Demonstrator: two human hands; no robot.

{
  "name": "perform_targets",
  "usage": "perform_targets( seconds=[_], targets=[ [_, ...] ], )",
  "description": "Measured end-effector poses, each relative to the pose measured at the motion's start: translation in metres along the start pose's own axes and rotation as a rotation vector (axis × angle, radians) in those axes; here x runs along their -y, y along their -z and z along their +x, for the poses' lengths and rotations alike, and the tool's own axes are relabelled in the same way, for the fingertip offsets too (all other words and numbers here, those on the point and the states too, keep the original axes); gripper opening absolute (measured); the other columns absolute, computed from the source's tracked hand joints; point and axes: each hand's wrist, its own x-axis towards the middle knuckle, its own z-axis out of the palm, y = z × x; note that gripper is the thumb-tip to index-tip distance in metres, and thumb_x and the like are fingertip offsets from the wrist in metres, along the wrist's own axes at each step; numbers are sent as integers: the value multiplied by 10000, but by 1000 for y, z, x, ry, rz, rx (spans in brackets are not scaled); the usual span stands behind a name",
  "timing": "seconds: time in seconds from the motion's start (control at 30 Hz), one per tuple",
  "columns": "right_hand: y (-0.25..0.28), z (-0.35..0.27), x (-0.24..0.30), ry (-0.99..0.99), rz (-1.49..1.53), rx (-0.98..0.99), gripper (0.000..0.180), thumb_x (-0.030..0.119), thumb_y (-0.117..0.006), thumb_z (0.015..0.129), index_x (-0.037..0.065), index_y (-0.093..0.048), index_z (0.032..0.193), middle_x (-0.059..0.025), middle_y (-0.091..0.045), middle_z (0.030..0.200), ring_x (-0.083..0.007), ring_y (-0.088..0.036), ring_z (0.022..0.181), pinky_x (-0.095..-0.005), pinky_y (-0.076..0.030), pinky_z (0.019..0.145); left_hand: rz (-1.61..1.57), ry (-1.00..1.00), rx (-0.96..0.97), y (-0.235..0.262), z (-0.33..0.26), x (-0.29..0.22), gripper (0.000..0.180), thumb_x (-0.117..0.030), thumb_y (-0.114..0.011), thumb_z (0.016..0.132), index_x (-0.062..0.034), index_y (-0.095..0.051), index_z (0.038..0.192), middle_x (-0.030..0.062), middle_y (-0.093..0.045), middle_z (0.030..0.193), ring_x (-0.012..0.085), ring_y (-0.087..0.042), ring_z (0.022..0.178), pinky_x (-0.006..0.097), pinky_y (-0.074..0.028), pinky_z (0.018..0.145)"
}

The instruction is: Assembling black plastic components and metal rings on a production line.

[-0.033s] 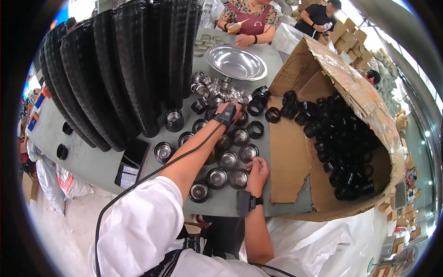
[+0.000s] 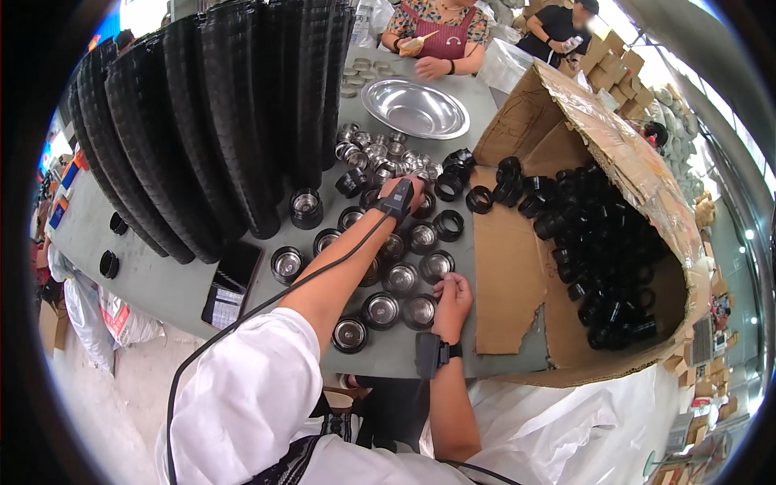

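Observation:
Over the loose shiny metal cups (image 2: 353,152), my left hand (image 2: 411,194) reaches in at the far side of the group. Its fingers are mostly hidden behind the wrist device, so any grip is out of sight. My right hand (image 2: 453,301) rests lower down, fingers curled, with thumb and forefinger at the rims of two black rings with metal cups inside (image 2: 437,264). Whether anything is pinched there cannot be made out. Several similar ring-and-cup pieces (image 2: 380,310) stand between my forearms. Bare black rings (image 2: 447,226) lie to the right of my left hand.
Tall curved stacks of black rings (image 2: 226,121) fill the left. A phone (image 2: 232,287) lies on the grey table (image 2: 162,295). An open cardboard box (image 2: 505,299) full of black rings is at the right. Behind stands a metal basin (image 2: 416,109); a co-worker's hand (image 2: 434,68) rests beyond it.

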Motion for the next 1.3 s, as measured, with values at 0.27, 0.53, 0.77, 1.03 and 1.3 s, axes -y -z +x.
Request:
perform_targets(
  seconds=[0.27,0.53,0.77,1.03,1.3],
  targets=[
    [2,2,1,21,-6,-21,133,125,-489,910,14,-561,922,-8,-568,720,-66,-492,647,-208,-398,604,-179,-27,-286,5,-12,4,259,-146,-570,814,-86,-527,1061,160,-531,987,365,-572,865,446,-482,721],
    [0,6,-3,34,-3,-8,119,116,-500,904,15,-562,914,-11,-566,723,-73,-499,655,-207,-399,603,55,5,57,2,23,12,299,-108,-517,796,-132,-634,1071,150,-641,1034,318,-634,923,408,-529,728],
    [2,3,-2,17,7,-10,135,122,-498,906,6,-565,922,-14,-563,723,-77,-502,656,-206,-401,604,96,13,-19,22,17,-8,205,-47,-615,698,-75,-666,895,163,-660,895,342,-641,856,431,-527,691],
    [2,0,-4,22,40,-17,125,116,-501,900,11,-569,899,-12,-563,695,-72,-499,629,-202,-395,590,100,-114,-366,34,-6,-9,93,-127,-595,736,-68,-631,798,101,-573,902,293,-579,854,409,-498,685],
    [0,1,-2,48,-17,0,147,130,-499,906,0,-566,913,-19,-557,712,-83,-504,640,-219,-417,598,59,-372,-71,10,-32,-55,112,-203,-592,773,-116,-612,840,63,-611,860,278,-593,880,402,-410,766]
  ],
)
